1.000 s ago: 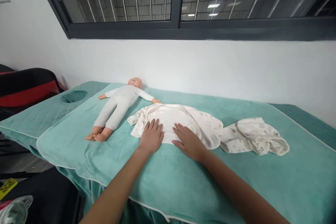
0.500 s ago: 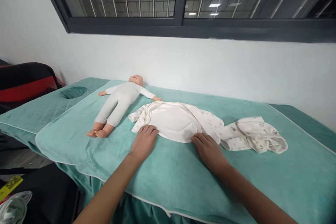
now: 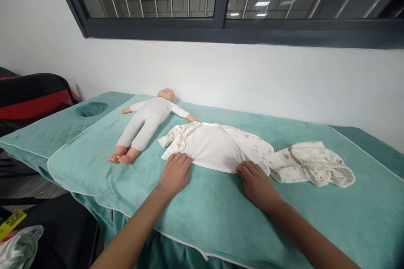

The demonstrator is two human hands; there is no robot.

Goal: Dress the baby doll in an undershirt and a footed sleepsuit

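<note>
A white baby top (image 3: 214, 145) with small printed figures on its sleeves lies spread on the green cover, its plain panel facing up. At the left end of its near edge, my left hand (image 3: 176, 172) is closed on the cloth, fingertips curled over the hem. My right hand (image 3: 259, 185) pinches the same edge further right, by the printed sleeve side. Both thumbs are mostly hidden. Against the top's right end rests a bunched printed baby garment (image 3: 312, 164). A baby doll (image 3: 150, 115) in a white bodysuit lies face up to the left, one hand near the top's upper edge.
The green cover (image 3: 221, 214) drapes over a long bed against a white wall, with a face hole (image 3: 92, 109) at its left end. A black and red chair (image 3: 34, 96) stands beyond. At lower left, a black seat (image 3: 67, 231) carries a plastic-wrapped bundle (image 3: 23, 248).
The view has shifted slightly, so everything sits a little further right. Between my hands the top's near edge looks slightly straighter; both hands keep their hold on it.
</note>
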